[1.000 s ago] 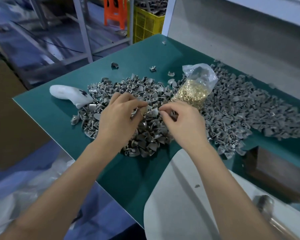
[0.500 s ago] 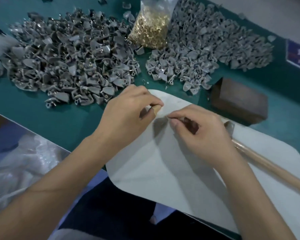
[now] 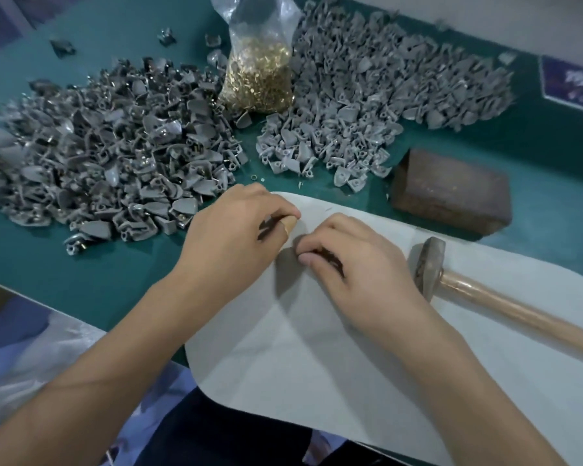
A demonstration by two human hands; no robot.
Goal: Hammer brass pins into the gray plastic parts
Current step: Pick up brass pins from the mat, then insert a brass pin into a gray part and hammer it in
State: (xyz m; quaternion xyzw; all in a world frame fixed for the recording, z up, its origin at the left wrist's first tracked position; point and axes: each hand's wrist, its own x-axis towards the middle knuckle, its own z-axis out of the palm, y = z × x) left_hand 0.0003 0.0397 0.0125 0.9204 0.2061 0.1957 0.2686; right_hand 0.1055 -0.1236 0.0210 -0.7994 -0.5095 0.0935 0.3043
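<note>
gray plastic parts lie in heaps at ten and one o'clock on the counter. left hand and right hand have fingers curled together at center; what they pinch, i cannot tell. hammer rests at three o'clock.

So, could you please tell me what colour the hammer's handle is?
The hammer's handle is light tan wood, seen in the head view.

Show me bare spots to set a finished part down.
Bare: the gray mat between the forearms, and the green table between the left pile and the near edge. Crowded: between the piles around the pin bag, and by the hammer and block.
</note>
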